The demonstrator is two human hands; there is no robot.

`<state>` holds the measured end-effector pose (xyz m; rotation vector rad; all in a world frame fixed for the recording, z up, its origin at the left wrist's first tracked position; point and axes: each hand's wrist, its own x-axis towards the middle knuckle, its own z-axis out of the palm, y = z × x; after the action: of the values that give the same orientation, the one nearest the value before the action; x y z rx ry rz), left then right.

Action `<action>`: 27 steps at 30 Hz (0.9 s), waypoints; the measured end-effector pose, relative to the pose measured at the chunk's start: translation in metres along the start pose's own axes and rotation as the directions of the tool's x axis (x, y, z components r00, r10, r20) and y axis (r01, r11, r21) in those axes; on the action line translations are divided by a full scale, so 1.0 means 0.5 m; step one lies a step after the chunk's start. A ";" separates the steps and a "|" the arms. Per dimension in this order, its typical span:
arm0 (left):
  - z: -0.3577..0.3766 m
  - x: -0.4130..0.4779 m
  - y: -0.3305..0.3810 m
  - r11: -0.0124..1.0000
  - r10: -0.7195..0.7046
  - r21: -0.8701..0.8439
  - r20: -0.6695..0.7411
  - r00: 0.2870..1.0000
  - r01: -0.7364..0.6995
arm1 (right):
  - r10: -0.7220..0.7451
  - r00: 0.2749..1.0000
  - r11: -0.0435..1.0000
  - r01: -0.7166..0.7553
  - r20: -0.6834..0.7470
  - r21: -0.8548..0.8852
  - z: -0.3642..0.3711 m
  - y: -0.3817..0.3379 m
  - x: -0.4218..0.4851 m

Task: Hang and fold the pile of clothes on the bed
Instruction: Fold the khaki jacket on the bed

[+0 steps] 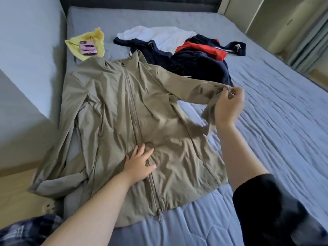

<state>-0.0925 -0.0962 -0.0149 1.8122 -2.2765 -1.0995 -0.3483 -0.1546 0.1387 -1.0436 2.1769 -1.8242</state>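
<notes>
**Jacket laid flat, one sleeve lifted for the fold**

The bed (266, 125) carries everything. A khaki jacket (115, 107) lies front-up across its near half with the zip closed and the collar toward 12 o'clock. One sleeve trails over the bed edge at 8 o'clock. The unsorted pile (191, 55) of navy, red and white garments sits at 1 o'clock, just beyond the collar; whether it overlaps the jacket is hard to read. A yellow cloth (96, 35) lies at 11 o'clock.

The left grip (140, 162), a bare hand, presses flat with straight fingers on the zip toward 6 o'clock. The right grip (229, 107), at 3 o'clock, pinches the cuff of the other sleeve (191, 87), which is raised off the bed. A phone (88, 47) rests on the yellow cloth.

Folding this jacket looks to be the step in hand, and it has barely begun. The next move calls for carrying the cuff across the chest toward 9 o'clock, while the flat hand stops the body from sliding.
</notes>
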 end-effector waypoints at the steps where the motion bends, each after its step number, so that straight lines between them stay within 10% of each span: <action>1: -0.009 -0.008 -0.008 0.989 0.015 -0.147 -0.026 1.000 -0.018 | -0.069 0.991 0.997 0.066 0.110 0.030 -0.001 -0.019 -0.038; 3: -0.032 -0.029 -0.022 0.843 -0.020 -0.537 -0.048 0.999 -0.009 | -0.095 0.812 0.992 0.124 0.576 -0.012 -0.001 -0.043 -0.107; 6: -0.075 -0.058 -0.021 0.248 -0.185 -0.967 0.011 0.983 0.057 | 0.113 0.216 0.985 0.102 0.970 -0.137 0.000 -0.040 -0.196; 8: -0.088 -0.065 -0.020 0.037 -0.222 -0.992 0.107 0.969 0.118 | 0.149 0.277 0.944 0.246 0.949 -0.219 0.010 -0.010 -0.225; 10: -0.085 -0.072 -0.020 -0.007 -0.229 -0.984 0.174 0.958 0.177 | 0.170 0.405 0.796 0.480 0.898 -0.367 0.015 0.030 -0.234; 13: -0.073 -0.086 -0.012 0.024 -0.248 -0.977 0.201 0.948 0.213 | 0.342 0.286 0.587 0.678 0.895 -0.442 0.001 0.085 -0.259; 17: -0.065 -0.094 0.002 0.138 -0.253 -0.959 0.206 0.945 0.246 | 0.266 0.302 0.721 0.568 0.916 -0.397 -0.010 0.091 -0.297; 21: -0.096 -0.090 -0.012 0.121 -0.427 -0.987 0.044 0.903 0.105 | 0.363 -0.268 0.925 0.216 0.892 -0.312 -0.028 0.056 -0.289; 22: -0.107 -0.092 -0.020 0.130 -0.439 -0.989 0.004 0.899 0.068 | 0.350 -0.271 0.937 0.103 0.897 -0.335 -0.025 0.054 -0.288; 25: -0.123 -0.102 -0.032 0.302 -0.394 -0.953 -0.126 0.910 -0.002 | 0.408 0.222 0.908 -0.202 0.886 -0.367 0.018 0.063 -0.286; 27: -0.127 -0.107 -0.028 0.431 -0.316 -0.902 -0.191 0.929 -0.039 | 0.506 0.330 0.841 -0.393 0.797 -0.372 0.057 0.072 -0.295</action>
<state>-0.0362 -0.0829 0.0461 1.4973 -0.9277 -1.4620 -0.2376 -0.0935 0.0497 -0.9221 1.6120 -0.6094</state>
